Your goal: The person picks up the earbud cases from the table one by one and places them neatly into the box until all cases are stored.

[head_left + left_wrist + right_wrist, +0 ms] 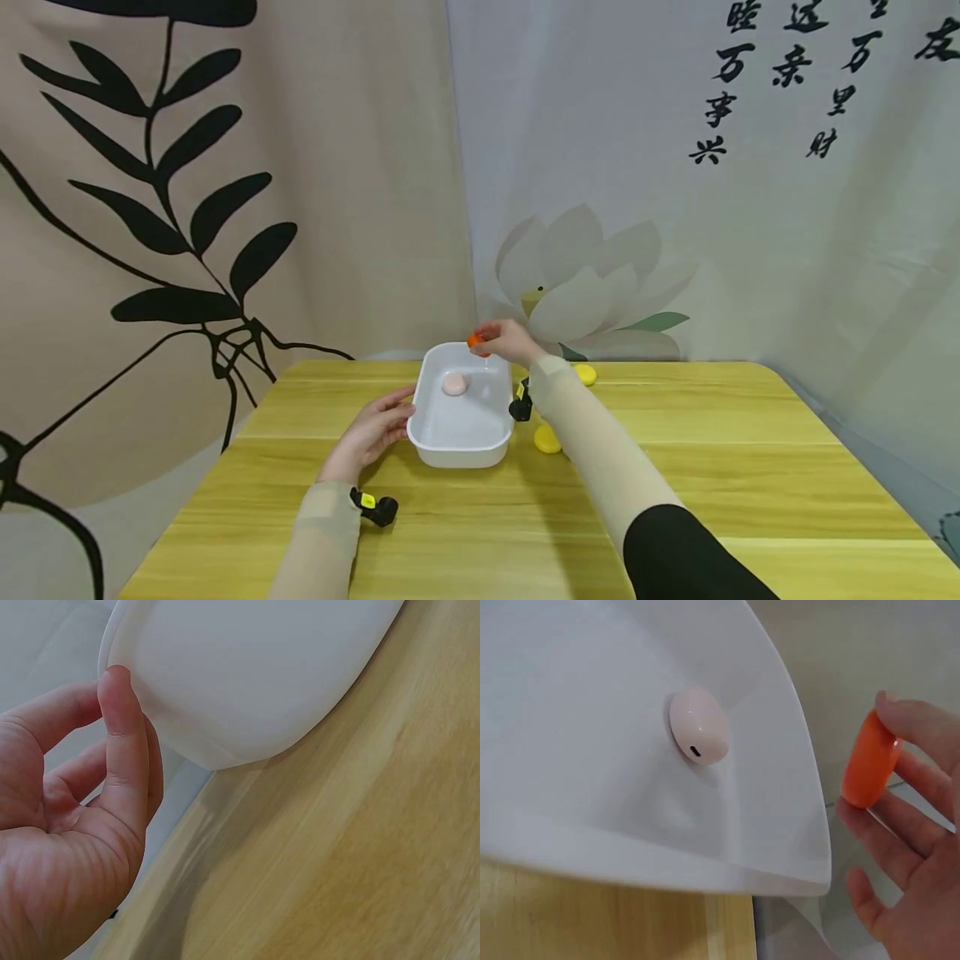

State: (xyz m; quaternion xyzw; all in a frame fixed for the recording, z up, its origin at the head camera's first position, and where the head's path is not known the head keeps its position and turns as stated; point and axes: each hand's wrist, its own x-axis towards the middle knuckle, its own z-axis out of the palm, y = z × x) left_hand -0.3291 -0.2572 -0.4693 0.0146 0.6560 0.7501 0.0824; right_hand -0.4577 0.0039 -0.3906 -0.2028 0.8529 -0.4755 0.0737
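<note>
A white rectangular basin with rounded corners (461,446) stands on the table. My left hand (377,429) touches the basin's left outer side; in the left wrist view its fingertips (118,679) are by the rim. Above the basin's far right corner, my right hand (510,342) pinches a smooth, orange, rounded disc (871,761) between thumb and fingers. Inside the basin lies a pale pink rounded piece (454,384), with a small dark slot in its surface in the right wrist view. What kind of things these pieces are, I cannot tell.
On the wooden table (720,467), two yellow rounded pieces lie right of the basin: one nearer (547,439), one farther (586,374), both beside my right forearm. A printed curtain (375,167) hangs behind the table's far edge.
</note>
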